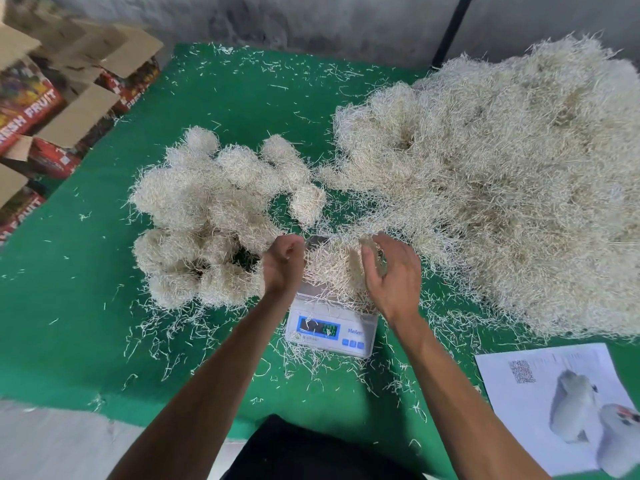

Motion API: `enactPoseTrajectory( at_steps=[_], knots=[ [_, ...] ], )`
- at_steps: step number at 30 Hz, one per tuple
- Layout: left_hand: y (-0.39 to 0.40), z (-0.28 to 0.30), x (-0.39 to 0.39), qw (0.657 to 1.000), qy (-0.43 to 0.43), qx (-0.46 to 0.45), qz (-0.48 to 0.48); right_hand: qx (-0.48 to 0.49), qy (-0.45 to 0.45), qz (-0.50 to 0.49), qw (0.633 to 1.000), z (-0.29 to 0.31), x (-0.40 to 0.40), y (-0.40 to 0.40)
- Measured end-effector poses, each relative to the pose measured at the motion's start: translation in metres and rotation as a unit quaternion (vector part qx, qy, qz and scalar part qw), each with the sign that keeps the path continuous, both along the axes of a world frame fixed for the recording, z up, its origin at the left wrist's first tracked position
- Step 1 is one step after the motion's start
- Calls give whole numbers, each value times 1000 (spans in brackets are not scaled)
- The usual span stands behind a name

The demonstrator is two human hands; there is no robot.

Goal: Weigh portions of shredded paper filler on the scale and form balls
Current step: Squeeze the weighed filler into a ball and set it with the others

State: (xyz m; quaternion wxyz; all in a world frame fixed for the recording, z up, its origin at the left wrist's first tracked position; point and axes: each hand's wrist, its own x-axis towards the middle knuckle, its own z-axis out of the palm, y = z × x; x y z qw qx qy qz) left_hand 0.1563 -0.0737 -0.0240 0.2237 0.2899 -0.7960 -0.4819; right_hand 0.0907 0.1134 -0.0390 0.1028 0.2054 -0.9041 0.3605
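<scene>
A small white digital scale (pixel 329 332) with a lit blue display sits on the green mat near the front middle. A loose portion of pale shredded paper (pixel 332 268) lies on its platform. My left hand (pixel 282 266) is at the portion's left side, fingers curled; whether it holds any shreds I cannot tell. My right hand (pixel 391 271) curves round the portion's right side, its fingers curled into the shreds. Several formed paper balls (pixel 211 216) are heaped to the left of the scale. A big loose pile of shredded paper (pixel 502 188) fills the right side of the mat.
The green mat (pixel 69 306) is littered with stray shreds. A printed sheet (pixel 554 403) with a picture lies at the front right. Open cardboard fruit boxes (pixel 52 109) stand off the mat's left edge. A grey wall and a dark pole (pixel 450 32) are behind.
</scene>
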Motion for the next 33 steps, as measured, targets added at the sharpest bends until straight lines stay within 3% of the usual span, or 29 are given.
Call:
enactPoseTrajectory(
  at_steps=[14, 33],
  knots=[
    [-2, -6, 4, 999, 11, -25, -36, 25, -89, -19, 996, -15, 11, 3],
    [-6, -7, 4, 998, 34, -3, -44, 14, -102, -22, 994, -17, 9, -6]
  ],
)
